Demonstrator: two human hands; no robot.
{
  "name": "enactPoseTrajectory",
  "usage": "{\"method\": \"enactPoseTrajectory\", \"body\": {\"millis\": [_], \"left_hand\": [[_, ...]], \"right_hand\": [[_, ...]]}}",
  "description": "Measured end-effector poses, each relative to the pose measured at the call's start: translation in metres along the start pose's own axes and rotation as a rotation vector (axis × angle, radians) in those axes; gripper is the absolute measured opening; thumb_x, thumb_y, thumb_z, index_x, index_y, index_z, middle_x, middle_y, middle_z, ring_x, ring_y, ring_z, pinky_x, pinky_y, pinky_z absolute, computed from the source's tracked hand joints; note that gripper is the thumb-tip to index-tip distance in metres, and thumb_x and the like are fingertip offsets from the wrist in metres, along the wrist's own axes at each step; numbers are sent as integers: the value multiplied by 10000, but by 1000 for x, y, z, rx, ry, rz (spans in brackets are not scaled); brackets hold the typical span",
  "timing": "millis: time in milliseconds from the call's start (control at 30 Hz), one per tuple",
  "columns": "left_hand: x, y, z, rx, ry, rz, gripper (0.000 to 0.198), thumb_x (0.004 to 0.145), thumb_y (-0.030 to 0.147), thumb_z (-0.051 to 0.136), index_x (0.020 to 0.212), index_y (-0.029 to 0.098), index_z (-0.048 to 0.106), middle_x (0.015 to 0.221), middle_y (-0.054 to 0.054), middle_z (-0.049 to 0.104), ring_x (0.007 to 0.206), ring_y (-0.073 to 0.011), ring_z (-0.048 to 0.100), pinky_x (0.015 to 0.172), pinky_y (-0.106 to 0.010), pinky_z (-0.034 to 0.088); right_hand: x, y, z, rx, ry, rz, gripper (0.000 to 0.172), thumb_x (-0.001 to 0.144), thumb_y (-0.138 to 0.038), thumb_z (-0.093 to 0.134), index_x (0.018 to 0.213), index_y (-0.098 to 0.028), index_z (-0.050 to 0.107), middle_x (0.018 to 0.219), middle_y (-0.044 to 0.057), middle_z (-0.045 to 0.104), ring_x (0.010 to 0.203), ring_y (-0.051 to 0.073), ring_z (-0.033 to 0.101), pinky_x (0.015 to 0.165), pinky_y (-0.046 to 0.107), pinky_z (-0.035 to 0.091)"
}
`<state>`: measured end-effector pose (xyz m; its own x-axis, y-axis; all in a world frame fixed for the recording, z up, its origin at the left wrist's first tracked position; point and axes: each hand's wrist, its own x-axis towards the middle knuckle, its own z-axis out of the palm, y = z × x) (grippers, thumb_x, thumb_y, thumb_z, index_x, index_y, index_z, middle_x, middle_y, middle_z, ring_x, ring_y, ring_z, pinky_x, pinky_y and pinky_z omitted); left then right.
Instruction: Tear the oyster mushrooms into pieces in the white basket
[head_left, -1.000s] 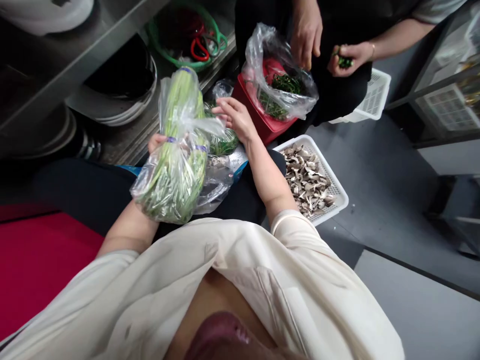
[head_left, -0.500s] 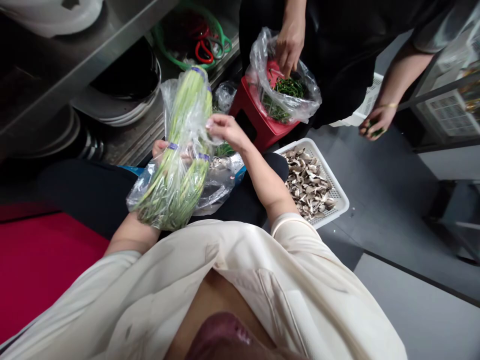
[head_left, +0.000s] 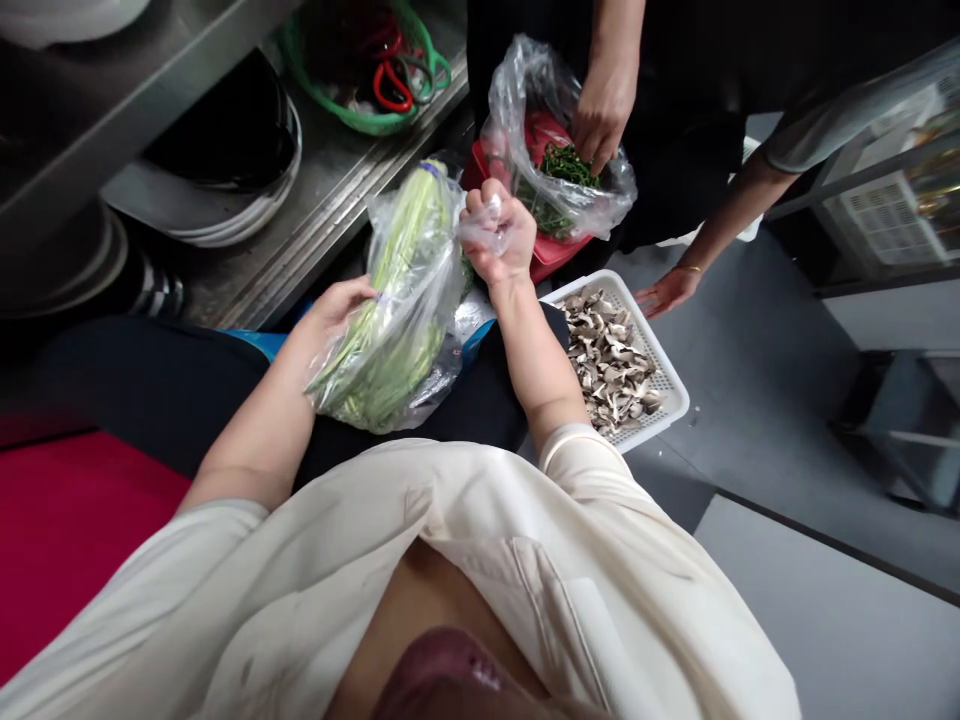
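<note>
Gray floor (head_left: pixel 757 400) stretches past the tray's edge (head_left: pixel 680 398), left grip (head_left: pixel 337 303) clamped on bagged greens (head_left: pixel 397 325), right grip (head_left: pixel 510 235) on plastic (head_left: pixel 486 236).

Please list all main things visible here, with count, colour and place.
clear bag: one, transparent, centre
stalks: many, pale green, inside clear bag
white basket: one, white, right of clear bag
mushroom pieces: many, greyish, in white basket
red tub: one, red, upper middle
second bag: one, transparent, in red tub
thin greens: many, green, in second bag
green basket: one, green, upper left
scissors: at least one, red, in green basket
vessels: several, black and white, left
other person's hands: two, bare, upper right
left grip: one, bare, against clear bag
right grip: one, bare, clutching clear bag
</note>
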<state>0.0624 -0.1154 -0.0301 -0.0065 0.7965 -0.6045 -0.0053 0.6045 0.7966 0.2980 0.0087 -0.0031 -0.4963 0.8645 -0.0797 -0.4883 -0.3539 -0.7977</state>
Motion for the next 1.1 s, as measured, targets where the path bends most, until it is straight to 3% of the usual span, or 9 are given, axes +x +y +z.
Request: {"method": "enactPoseTrajectory", "body": {"millis": [133,233,333,433,500,600,800,900,1100], "left_hand": [[7,18,22,154,102,210,478,694,352,738,1137,174,747,1197,-106,731,1118,-264,659,1029,-388,545],[17,22,44,292,22,408,431,709,327,773,1093,132,753,1031,-74,720,1004,-238,652,1006,-359,522],[27,15,61,352,67,381,171,756,284,692,841,136,705,758,-22,596,773,-183,561,841,-315,490],[31,4,66,201,102,329,119,769,262,657,797,147,670,771,-19,599,763,-170,538,784,-288,456],[29,1,65,91,109,290,102,743,230,675,802,147,664,797,-18,618,769,-161,538,784,-275,449],[24,4,58,31,98,247,70,714,183,687,731,147,629,753,-14,594,722,-140,499,750,-259,424],[13,12,35,27,168,233,49,674,148,667,707,149,631,696,0,560,674,-125,449,679,-248,372],[5,16,22,55,159,250,53,711,183,665,718,147,627,708,-4,568,671,-119,434,689,-263,369],[-7,21,10,165,108,289,160,705,258,733,757,149,627,759,-31,580,708,-143,471,704,-289,390]], "right_hand": [[2,1,23,-12,206,65,414,897,-430,554,721,-237,233,644,-8,236,598,153,270,500,225,297],[-4,5,44,-15,245,168,281,929,-239,437,688,-232,292,635,-1,288,575,147,270,510,230,333],[-10,4,51,-77,239,282,295,994,-211,479,707,-216,413,640,-7,385,565,131,346,522,223,384],[-12,-10,42,-98,188,375,313,1125,-339,401,932,-170,582,796,23,613,656,126,560,587,218,477],[-10,-18,30,-155,221,336,322,1160,-411,364,1130,-173,579,946,34,699,753,126,657,625,210,503],[-4,-15,12,-453,309,229,117,1072,-286,601,1087,-177,560,893,-10,678,735,97,625,623,177,445],[-3,16,8,-1001,-268,319,244,760,-116,871,791,-126,629,729,-34,578,726,109,519,730,229,425],[-6,22,18,-1032,-304,306,231,830,-137,803,717,-126,602,676,-29,522,685,105,452,699,235,396],[-9,23,27,-608,-217,412,261,956,-271,689,758,-126,600,661,-12,505,589,85,374,533,197,318]]}}
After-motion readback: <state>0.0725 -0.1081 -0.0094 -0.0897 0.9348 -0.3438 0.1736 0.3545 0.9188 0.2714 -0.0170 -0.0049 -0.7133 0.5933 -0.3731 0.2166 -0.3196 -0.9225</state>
